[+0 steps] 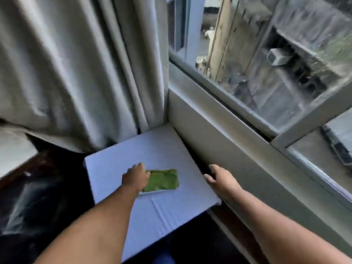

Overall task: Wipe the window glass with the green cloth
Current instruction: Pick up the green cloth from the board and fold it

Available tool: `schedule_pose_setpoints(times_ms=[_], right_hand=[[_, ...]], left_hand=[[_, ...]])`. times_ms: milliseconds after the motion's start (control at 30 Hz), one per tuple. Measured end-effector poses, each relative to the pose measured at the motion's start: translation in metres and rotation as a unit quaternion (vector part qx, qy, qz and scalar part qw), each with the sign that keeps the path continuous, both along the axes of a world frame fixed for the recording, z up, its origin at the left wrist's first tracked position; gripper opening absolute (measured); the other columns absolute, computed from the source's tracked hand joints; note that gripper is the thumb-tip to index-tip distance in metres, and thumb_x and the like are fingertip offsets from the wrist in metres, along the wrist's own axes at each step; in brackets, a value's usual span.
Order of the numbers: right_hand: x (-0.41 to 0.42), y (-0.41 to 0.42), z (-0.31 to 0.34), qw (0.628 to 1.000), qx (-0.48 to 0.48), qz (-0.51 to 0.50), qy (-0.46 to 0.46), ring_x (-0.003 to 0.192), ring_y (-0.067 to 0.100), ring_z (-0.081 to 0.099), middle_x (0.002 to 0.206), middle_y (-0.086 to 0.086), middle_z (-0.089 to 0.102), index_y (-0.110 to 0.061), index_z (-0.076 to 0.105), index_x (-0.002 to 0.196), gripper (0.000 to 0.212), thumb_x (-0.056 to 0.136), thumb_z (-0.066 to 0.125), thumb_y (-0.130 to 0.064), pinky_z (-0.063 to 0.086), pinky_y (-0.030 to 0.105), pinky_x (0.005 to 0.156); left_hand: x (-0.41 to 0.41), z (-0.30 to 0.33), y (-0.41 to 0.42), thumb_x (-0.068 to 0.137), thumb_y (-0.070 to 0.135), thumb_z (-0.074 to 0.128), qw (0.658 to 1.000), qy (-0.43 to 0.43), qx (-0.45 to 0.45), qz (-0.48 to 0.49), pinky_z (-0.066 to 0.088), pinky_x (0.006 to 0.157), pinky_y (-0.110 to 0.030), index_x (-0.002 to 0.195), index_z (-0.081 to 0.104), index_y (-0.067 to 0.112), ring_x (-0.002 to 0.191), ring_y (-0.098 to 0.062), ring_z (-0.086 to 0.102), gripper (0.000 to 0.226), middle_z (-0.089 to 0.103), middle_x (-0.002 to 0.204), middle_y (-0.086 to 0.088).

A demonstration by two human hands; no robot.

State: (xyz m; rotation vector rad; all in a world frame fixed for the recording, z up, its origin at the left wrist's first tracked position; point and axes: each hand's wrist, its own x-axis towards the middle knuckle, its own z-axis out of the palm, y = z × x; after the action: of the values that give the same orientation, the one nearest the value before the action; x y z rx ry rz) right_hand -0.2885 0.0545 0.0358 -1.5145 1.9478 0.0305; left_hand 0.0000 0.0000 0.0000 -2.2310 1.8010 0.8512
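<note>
While the window glass point(266, 60) at upper right waits unwiped | white table point(118, 162) below holds the folded green cloth point(163, 181) | left hand point(136, 176) touches its edge, grasp unclear | right hand point(219, 177) spread, empty | step: pickup; next: pinch, lift to pane.

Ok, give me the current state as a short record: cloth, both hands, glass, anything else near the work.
cloth: green cloth, folded, lying on a white tray on the pale table
left hand: over the cloth's left edge, reaching for it; grip not clear
right hand: open, at the table's right edge, holding nothing
window glass: upper right, streaky, not yet being wiped
curtain: hangs left of the window, behind the table
</note>
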Motion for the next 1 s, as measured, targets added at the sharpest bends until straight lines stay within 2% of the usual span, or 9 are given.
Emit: schedule_pose_setpoints(times_ms=[133, 233, 333, 433, 600, 733, 800, 867, 1000], right_hand=[[0.070, -0.041, -0.112, 0.989, 0.119, -0.030, -0.078, 0.131, 0.026, 0.057, 0.140, 0.011, 0.062, -0.006, 0.057, 0.137, 0.047, 0.099, 0.059, -0.033, 0.044, 0.028, 0.102], [0.114, -0.072, -0.200, 0.980, 0.151, -0.084, -0.095, 0.119, 0.034, 0.062, 0.127, 0.020, 0.067, 0.000, 0.062, 0.126, 0.039, 0.096, 0.063, -0.024, 0.048, 0.033, 0.092], [0.129, -0.087, -0.237, 0.976, 0.152, -0.129, -0.083, 0.118, 0.038, 0.061, 0.127, 0.021, 0.065, -0.001, 0.057, 0.128, 0.042, 0.095, 0.064, -0.026, 0.048, 0.037, 0.094], [0.143, -0.101, -0.294, 0.963, 0.150, -0.220, -0.044, 0.111, 0.040, 0.063, 0.123, 0.023, 0.064, -0.002, 0.052, 0.122, 0.043, 0.089, 0.068, -0.023, 0.051, 0.038, 0.087], [0.163, -0.096, -0.314, 0.891, 0.139, -0.429, -0.048, 0.108, 0.041, 0.064, 0.123, 0.022, 0.060, -0.001, 0.047, 0.119, 0.044, 0.081, 0.068, -0.009, 0.057, 0.045, 0.090], [0.157, -0.092, -0.318, 0.867, 0.198, -0.435, -0.143, 0.068, 0.024, 0.061, 0.088, 0.014, 0.066, -0.004, 0.058, 0.084, 0.024, 0.074, 0.079, -0.004, 0.051, 0.029, 0.059], [0.144, -0.093, -0.314, 0.862, 0.211, -0.404, -0.221, 0.062, 0.016, 0.058, 0.076, 0.004, 0.063, -0.009, 0.060, 0.081, 0.022, 0.076, 0.079, 0.001, 0.046, 0.021, 0.048], [0.131, -0.096, -0.301, 0.849, 0.221, -0.374, -0.300, 0.073, 0.015, 0.063, 0.080, 0.000, 0.067, -0.011, 0.066, 0.090, 0.016, 0.084, 0.070, 0.003, 0.049, 0.022, 0.054], [0.090, -0.100, -0.246, 0.813, 0.209, -0.366, -0.403, 0.095, 0.021, 0.066, 0.101, 0.006, 0.072, -0.014, 0.067, 0.098, 0.019, 0.092, 0.056, 0.000, 0.055, 0.041, 0.091]], left_hand=[[0.051, -0.099, -0.011, 0.097, 0.020, 0.053, 0.981, 0.094, 0.099, 0.135, 0.050, 0.083, -0.038, 0.102, 0.066, 0.000, 0.105, -0.038, 0.065, 0.024, 0.069, 0.109, -0.028], [0.057, -0.176, -0.023, 0.095, 0.008, 0.051, 0.956, 0.164, 0.156, 0.187, 0.039, 0.067, -0.032, 0.076, 0.062, 0.006, 0.081, -0.034, 0.061, 0.022, 0.057, 0.077, -0.024], [0.047, -0.201, -0.039, 0.095, 0.009, 0.054, 0.939, 0.198, 0.166, 0.229, 0.034, 0.066, -0.029, 0.086, 0.067, -0.003, 0.092, -0.042, 0.067, 0.020, 0.063, 0.089, -0.036], [0.049, -0.253, -0.051, 0.093, 0.025, 0.062, 0.934, 0.186, 0.166, 0.256, 0.043, 0.070, -0.030, 0.108, 0.068, -0.002, 0.102, -0.037, 0.068, 0.031, 0.072, 0.107, -0.024], [0.040, -0.268, -0.056, 0.081, 0.027, 0.077, 0.933, 0.180, 0.133, 0.281, 0.047, 0.069, -0.026, 0.106, 0.060, 0.014, 0.095, -0.030, 0.072, 0.033, 0.074, 0.100, -0.013], [0.030, -0.277, -0.060, 0.076, 0.019, 0.076, 0.945, 0.134, 0.091, 0.284, 0.046, 0.064, -0.025, 0.110, 0.059, 0.020, 0.087, -0.028, 0.072, 0.039, 0.073, 0.093, -0.005], [0.031, -0.279, -0.060, 0.073, 0.007, 0.070, 0.940, 0.137, 0.087, 0.301, 0.044, 0.054, -0.020, 0.108, 0.054, 0.028, 0.067, -0.019, 0.065, 0.044, 0.066, 0.077, 0.005], [0.034, -0.279, -0.061, 0.074, 0.003, 0.071, 0.913, 0.182, 0.148, 0.335, 0.034, 0.041, -0.018, 0.096, 0.056, 0.020, 0.055, -0.013, 0.053, 0.032, 0.056, 0.064, 0.005], [0.026, -0.246, -0.066, 0.086, 0.006, 0.062, 0.808, 0.332, 0.311, 0.373, 0.027, 0.047, -0.022, 0.077, 0.058, 0.017, 0.049, -0.011, 0.041, 0.014, 0.047, 0.060, -0.001]])
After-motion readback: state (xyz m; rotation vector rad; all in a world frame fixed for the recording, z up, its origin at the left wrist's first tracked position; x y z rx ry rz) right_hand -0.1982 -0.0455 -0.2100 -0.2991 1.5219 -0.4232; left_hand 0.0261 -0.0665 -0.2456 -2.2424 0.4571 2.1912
